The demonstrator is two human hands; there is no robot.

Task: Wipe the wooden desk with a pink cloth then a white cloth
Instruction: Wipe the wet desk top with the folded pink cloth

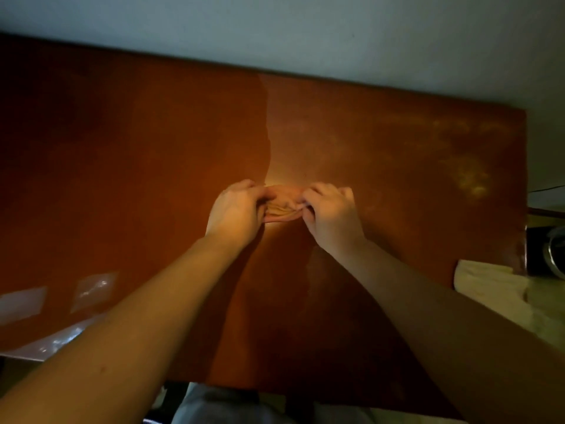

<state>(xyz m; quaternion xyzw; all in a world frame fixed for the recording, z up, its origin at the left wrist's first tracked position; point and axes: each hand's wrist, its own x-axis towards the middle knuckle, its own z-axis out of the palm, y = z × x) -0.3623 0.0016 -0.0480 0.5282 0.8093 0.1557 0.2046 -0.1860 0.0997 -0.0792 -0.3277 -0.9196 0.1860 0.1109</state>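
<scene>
A small bunched pink cloth (282, 205) lies folded in several layers on the middle of the reddish-brown wooden desk (137, 154). My left hand (237, 211) grips its left end with curled fingers. My right hand (331, 214) pinches its right end. Most of the cloth is hidden between the two hands. The desk's right half looks dull and smeared, its left half darker. A white cloth (489, 286) lies at the desk's right front corner, partly off the edge.
A pale wall (305, 32) runs behind the desk. Pieces of clear tape or plastic (94, 289) stick to the desk's left front. A dark metal object (550, 255) stands past the right edge. My lap (214, 405) shows below the front edge.
</scene>
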